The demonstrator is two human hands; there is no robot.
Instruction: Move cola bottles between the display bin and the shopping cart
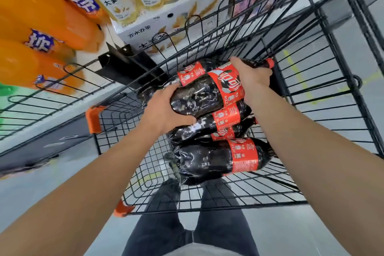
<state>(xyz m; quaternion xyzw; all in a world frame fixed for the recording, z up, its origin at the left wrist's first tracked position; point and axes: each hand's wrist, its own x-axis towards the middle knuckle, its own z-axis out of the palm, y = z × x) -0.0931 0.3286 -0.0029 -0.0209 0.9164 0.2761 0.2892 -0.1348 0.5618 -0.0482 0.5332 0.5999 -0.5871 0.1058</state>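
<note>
Here, frame centre: left hand (164, 110) and right hand (252, 80) grip dark red-labelled plastic cola bottle (207, 91) over black wire shopping cart (311, 93); best kept level, supported at both ends.

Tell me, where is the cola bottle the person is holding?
In the head view, centre, the held cola bottle lies on its side between both hands, atop other cola bottles in the shopping cart.
</note>
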